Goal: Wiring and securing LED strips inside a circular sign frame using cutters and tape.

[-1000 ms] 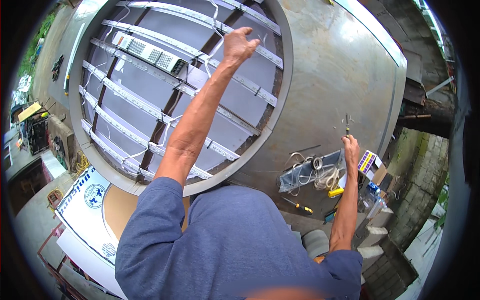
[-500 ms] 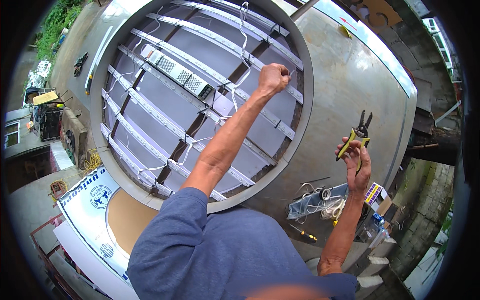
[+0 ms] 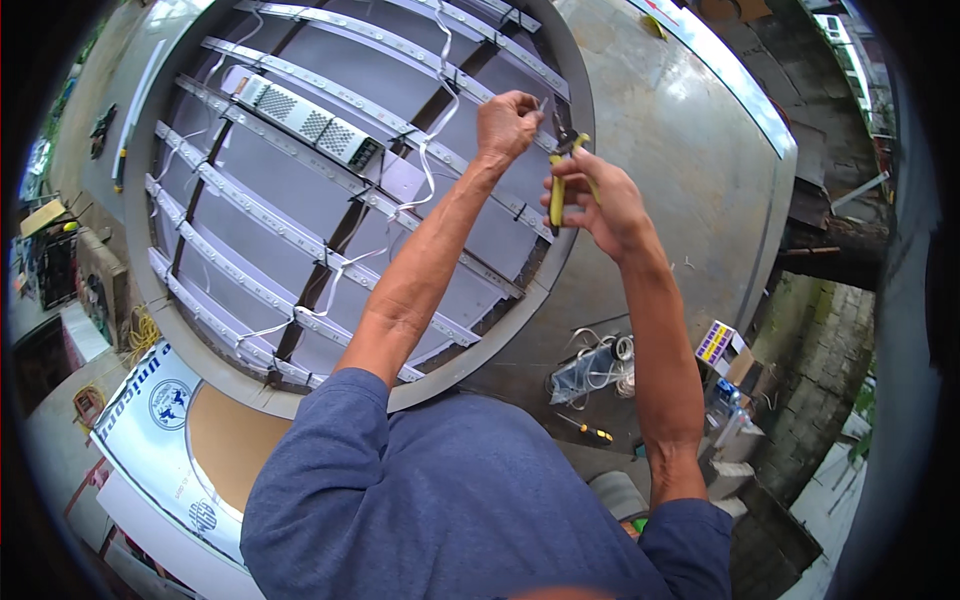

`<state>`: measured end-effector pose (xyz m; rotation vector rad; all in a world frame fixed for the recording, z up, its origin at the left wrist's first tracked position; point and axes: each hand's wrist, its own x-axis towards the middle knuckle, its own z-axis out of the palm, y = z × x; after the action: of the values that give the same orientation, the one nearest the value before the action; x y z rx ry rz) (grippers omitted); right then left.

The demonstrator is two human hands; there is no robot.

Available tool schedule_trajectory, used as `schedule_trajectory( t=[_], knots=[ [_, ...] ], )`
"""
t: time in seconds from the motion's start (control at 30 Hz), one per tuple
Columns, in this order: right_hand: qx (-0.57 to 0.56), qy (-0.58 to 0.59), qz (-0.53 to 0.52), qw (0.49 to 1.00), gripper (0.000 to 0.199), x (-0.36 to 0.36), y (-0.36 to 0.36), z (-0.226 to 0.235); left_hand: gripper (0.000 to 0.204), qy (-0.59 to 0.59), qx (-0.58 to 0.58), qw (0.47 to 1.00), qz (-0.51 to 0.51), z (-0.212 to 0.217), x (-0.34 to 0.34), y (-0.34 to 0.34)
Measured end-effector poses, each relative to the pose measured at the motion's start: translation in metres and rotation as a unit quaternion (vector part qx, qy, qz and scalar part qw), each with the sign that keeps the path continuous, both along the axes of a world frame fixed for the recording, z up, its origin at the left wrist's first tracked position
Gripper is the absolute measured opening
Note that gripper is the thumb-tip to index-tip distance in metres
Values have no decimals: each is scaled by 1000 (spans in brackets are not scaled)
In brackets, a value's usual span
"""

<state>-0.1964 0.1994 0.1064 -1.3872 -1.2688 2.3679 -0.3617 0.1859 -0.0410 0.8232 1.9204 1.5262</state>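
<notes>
A large round grey metal frame (image 3: 553, 262) stands before me, crossed by several white LED strips (image 3: 262, 228). A perforated metal power supply (image 3: 310, 122) is mounted across the strips, and a white cable (image 3: 426, 165) loops over them. My left hand (image 3: 503, 130) is closed in a pinch on a thin pale strand near the frame's right side. Beside it, my right hand (image 3: 610, 205) grips wire strippers (image 3: 556, 198) with yellow-green handles and dark jaws. The jaws point up toward the pinched fingertips; whether they touch the strand cannot be made out.
On the right lie a yellow-handled screwdriver (image 3: 597, 434), a roll of pale cable (image 3: 624, 348) by a plastic bag (image 3: 580, 376), and a small purple-yellow box (image 3: 716, 344). A printed white sheet with brown board (image 3: 228, 430) lies at lower left.
My right hand has brought the wire strippers leftward and up, from off the frame's right side to beside my left fingertips. My left hand keeps its pinch. The whole view has shifted a little.
</notes>
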Motion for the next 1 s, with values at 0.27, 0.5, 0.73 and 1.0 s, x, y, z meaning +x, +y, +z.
schedule_trajectory(
  t=[0.27,0.5,0.73,1.0],
  knots=[
    [25,-115,42,992,45,-21,19,-25,17,-30,-20,999,-14,2,-5,-3],
    [35,-131,49,990,47,-21,19,-29,13,-33,-25,999,-15,2,-3,-5],
    [53,-122,38,990,45,-22,21,-36,15,-35,-6,999,-18,1,-2,-8],
    [127,-205,91,966,47,-32,17,-35,14,-3,26,1000,-8,-7,-2,-7]
  ],
)
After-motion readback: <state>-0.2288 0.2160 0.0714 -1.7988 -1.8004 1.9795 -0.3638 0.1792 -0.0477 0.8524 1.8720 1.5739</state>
